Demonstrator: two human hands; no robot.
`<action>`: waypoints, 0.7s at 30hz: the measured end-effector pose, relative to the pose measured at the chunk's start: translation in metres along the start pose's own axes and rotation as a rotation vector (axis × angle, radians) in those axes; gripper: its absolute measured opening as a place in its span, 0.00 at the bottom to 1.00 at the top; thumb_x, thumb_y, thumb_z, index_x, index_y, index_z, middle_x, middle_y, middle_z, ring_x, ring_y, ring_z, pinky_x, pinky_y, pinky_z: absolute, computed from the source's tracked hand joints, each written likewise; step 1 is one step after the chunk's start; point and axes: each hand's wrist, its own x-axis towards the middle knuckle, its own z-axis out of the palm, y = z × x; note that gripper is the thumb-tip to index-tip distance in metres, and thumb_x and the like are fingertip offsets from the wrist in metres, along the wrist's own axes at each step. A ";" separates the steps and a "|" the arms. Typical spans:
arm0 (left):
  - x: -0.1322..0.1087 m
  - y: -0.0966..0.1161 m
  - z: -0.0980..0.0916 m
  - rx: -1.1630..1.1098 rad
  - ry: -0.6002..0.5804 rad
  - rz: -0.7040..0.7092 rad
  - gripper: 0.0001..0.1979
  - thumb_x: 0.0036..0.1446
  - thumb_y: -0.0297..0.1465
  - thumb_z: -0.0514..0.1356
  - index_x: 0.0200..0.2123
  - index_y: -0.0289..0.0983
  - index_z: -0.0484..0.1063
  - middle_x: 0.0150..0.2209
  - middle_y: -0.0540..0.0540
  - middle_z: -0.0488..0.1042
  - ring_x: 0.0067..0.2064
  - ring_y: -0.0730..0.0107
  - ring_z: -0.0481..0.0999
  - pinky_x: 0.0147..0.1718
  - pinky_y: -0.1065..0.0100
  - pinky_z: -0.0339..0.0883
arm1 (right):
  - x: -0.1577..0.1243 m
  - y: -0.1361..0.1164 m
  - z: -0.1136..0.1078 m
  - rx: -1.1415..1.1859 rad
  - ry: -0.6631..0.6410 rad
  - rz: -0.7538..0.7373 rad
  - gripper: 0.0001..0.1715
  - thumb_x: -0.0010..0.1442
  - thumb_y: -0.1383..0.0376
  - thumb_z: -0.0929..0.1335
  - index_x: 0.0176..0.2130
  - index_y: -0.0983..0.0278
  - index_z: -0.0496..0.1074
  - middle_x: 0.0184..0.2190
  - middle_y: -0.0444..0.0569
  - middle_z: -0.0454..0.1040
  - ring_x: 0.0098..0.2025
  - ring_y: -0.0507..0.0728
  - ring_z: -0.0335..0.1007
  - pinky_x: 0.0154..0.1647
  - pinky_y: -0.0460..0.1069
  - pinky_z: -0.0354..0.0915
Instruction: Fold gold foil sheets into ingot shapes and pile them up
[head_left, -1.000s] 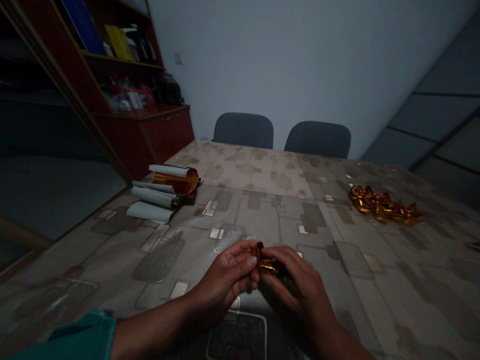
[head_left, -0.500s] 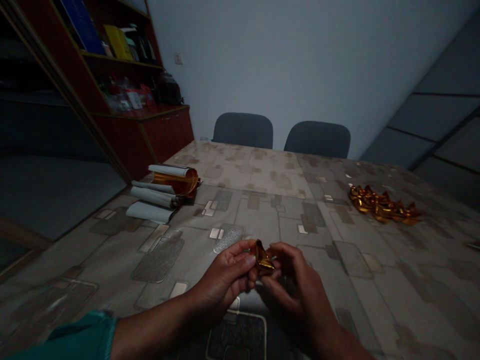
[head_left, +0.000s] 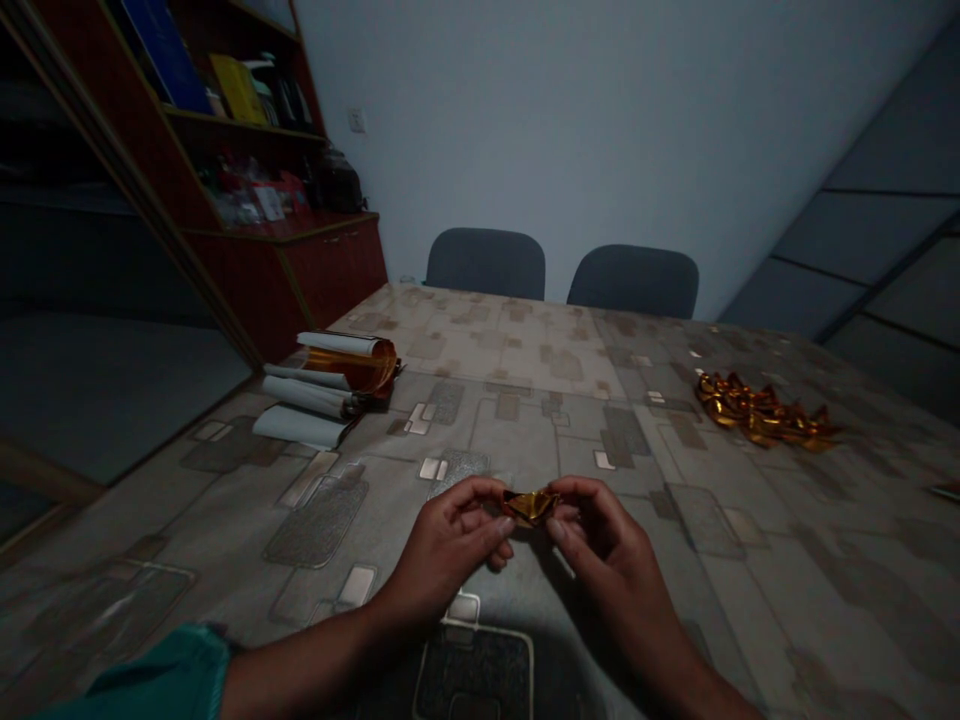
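Note:
A small folded gold foil paper ingot [head_left: 531, 507] is held level between my two hands, above the near part of the table. My left hand [head_left: 457, 535] pinches its left end between thumb and fingers. At the other end, the thumb and forefinger of my right hand [head_left: 604, 535] grip it. Several similar shiny gold folded pieces [head_left: 761, 410] lie in a group on the right of the table. To the left rests a stack of curled sheets [head_left: 322, 390], grey-white on one face and gold on the other.
The table [head_left: 517, 345] has a patterned cover. Two grey chairs [head_left: 486, 263] stand at its far edge before the wall. A reddish wooden cabinet [head_left: 330, 265] with filled shelves is at the back left. A small object [head_left: 949, 490] shows at the right edge.
The gold foil piece has turned from tilted to level. My right hand, looser on it before, now grips its right end.

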 end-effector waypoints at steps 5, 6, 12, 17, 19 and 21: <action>-0.004 0.005 0.004 0.016 0.053 0.025 0.13 0.48 0.30 0.70 0.38 0.34 0.75 0.24 0.50 0.75 0.28 0.72 0.73 0.30 0.70 0.67 | -0.001 -0.002 0.001 -0.036 -0.056 -0.023 0.12 0.60 0.64 0.69 0.46 0.59 0.72 0.38 0.48 0.76 0.38 0.58 0.73 0.39 0.53 0.68; -0.004 0.005 0.005 0.005 0.053 0.024 0.13 0.47 0.29 0.70 0.37 0.34 0.75 0.26 0.50 0.75 0.28 0.72 0.73 0.31 0.70 0.67 | -0.001 -0.003 0.002 -0.051 -0.056 -0.037 0.12 0.59 0.65 0.69 0.45 0.59 0.73 0.38 0.48 0.76 0.38 0.58 0.73 0.39 0.53 0.68; -0.002 0.000 0.004 -0.086 -0.032 -0.011 0.15 0.46 0.31 0.72 0.37 0.34 0.75 0.28 0.48 0.77 0.29 0.71 0.75 0.33 0.69 0.68 | 0.000 -0.008 0.001 -0.086 -0.038 -0.090 0.11 0.61 0.64 0.69 0.44 0.58 0.75 0.40 0.49 0.75 0.40 0.58 0.73 0.39 0.52 0.69; -0.003 -0.001 0.001 -0.127 -0.113 0.002 0.20 0.51 0.40 0.71 0.42 0.34 0.74 0.30 0.46 0.77 0.30 0.70 0.76 0.33 0.68 0.69 | 0.000 -0.004 -0.001 -0.098 -0.042 -0.126 0.12 0.60 0.66 0.69 0.45 0.57 0.76 0.44 0.50 0.76 0.46 0.60 0.73 0.45 0.55 0.69; -0.003 -0.001 0.001 -0.136 -0.112 -0.019 0.20 0.52 0.40 0.71 0.43 0.34 0.74 0.30 0.46 0.77 0.30 0.71 0.76 0.33 0.69 0.68 | -0.001 -0.002 -0.001 -0.081 -0.027 -0.069 0.15 0.60 0.66 0.69 0.47 0.57 0.76 0.44 0.50 0.77 0.44 0.60 0.74 0.44 0.55 0.69; -0.004 -0.001 0.002 -0.166 -0.104 -0.051 0.20 0.51 0.40 0.71 0.43 0.34 0.74 0.30 0.46 0.76 0.29 0.72 0.75 0.32 0.70 0.68 | -0.002 -0.001 -0.001 -0.045 -0.021 -0.009 0.17 0.59 0.64 0.70 0.49 0.57 0.74 0.44 0.50 0.78 0.43 0.60 0.75 0.43 0.55 0.70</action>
